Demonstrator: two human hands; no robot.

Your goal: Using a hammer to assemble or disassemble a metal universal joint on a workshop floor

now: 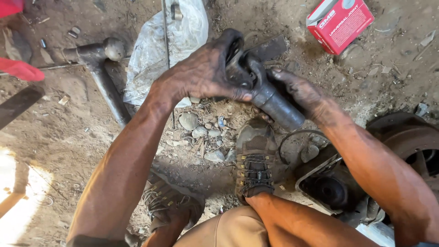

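Hands at work over bare dirt ground [82, 137], as I see them from the head camera. My left hand [201, 73], black with grease, closes over the upper, forked end of a dark metal joint-and-shaft part [270, 98]; its fingers [231, 43] curl round the top of the fork and the thumb presses along the side. My right hand [302, 93] lies against the lower, cylindrical end of the same part from the far side, fingers wrapped partly behind it, so how tightly they close I cannot tell. The part is held tilted, fork up and to the left, shaft down and to the right, above a worn brown boot [255, 158] planted on the ground. Small grey stones [201, 130] lie just left of the boot. A crumpled clear plastic sheet [171, 43] lies behind the left hand, and beside it a long dark steel rod with a ball end [103, 68]. A red and white carton [339, 22] sits at upper right, well apart from both hands. A rusty brake drum [411, 142] shows at the right edge.
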